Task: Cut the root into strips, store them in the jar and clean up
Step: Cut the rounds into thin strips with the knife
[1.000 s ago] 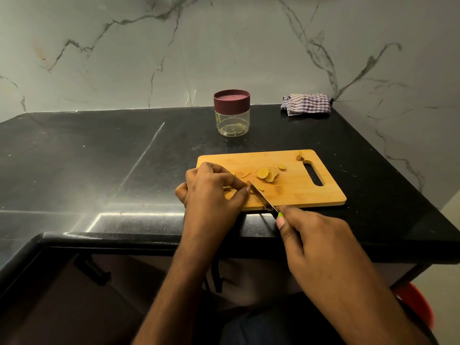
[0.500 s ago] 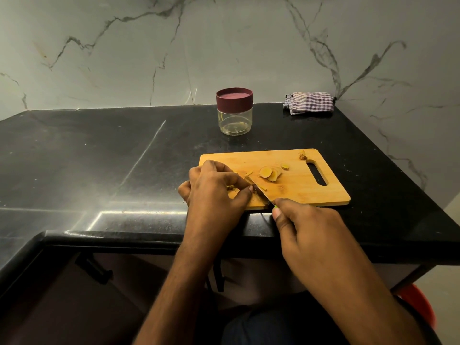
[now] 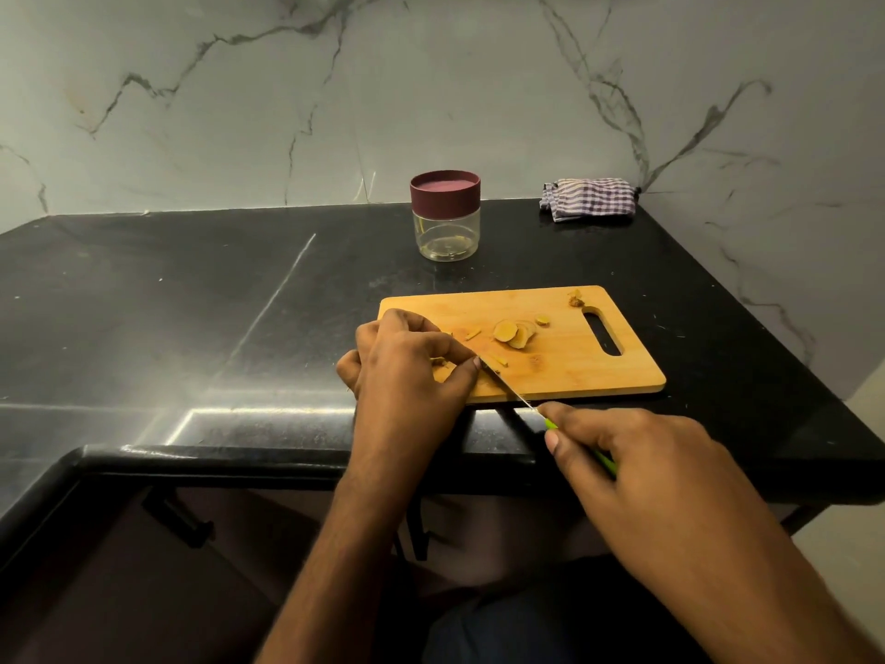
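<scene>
Root (image 3: 440,361) lies on our cutting board (image 3: 565,371), pinched under our left hand (image 3: 407,371), while our right hand (image 3: 637,452) grips the knife (image 3: 515,394), the lidded jar (image 3: 445,215) well behind.

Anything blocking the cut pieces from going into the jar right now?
Yes: the jar has its maroon lid on, so nothing can go in until it comes off. The counter between the cutting board and the jar shows nothing in the way. Both hands are busy cutting.
</scene>
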`<action>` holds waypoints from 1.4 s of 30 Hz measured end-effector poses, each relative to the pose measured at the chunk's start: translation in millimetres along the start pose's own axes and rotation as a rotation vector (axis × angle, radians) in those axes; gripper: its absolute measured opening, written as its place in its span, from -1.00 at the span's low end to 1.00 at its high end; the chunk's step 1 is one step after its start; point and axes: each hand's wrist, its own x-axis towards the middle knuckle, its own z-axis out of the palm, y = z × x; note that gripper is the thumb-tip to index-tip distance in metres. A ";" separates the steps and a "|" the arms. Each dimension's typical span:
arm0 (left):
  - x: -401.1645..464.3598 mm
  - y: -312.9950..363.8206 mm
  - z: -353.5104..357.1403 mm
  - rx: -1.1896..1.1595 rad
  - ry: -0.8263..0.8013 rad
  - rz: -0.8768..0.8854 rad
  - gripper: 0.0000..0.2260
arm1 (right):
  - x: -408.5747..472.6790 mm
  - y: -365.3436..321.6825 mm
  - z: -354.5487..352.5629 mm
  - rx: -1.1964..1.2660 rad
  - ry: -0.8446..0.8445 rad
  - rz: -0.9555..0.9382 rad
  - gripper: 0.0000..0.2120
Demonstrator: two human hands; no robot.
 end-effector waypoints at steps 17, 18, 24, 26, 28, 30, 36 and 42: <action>-2.8 -4.2 4.3 0.036 0.060 0.056 -0.95 | 11.2 0.4 10.8 0.019 0.059 0.007 -0.67; -2.7 -4.2 4.6 0.042 0.065 0.056 -0.94 | 10.5 1.1 10.3 0.021 0.064 0.007 -0.65; -2.6 -2.8 5.7 0.067 0.089 0.053 -0.90 | 7.2 5.8 10.3 -0.018 0.076 -0.010 -0.61; -3.2 -2.3 5.7 0.055 0.104 0.052 -0.88 | 8.2 7.6 12.0 -0.025 0.068 -0.023 -0.62; -3.6 -1.7 5.1 0.039 0.105 0.042 -0.87 | 8.8 8.1 13.6 -0.021 0.045 -0.033 -0.62; -3.5 -1.4 4.6 0.037 0.092 0.033 -0.86 | 8.5 7.6 14.6 -0.018 0.036 -0.040 -0.63; -1.2 -0.9 3.4 0.044 0.046 -0.006 -0.89 | 8.4 3.7 15.1 0.023 0.055 -0.030 -0.65; 2.7 3.1 2.3 0.026 0.004 -0.078 -0.92 | 14.4 0.6 16.6 0.031 0.055 -0.016 -0.66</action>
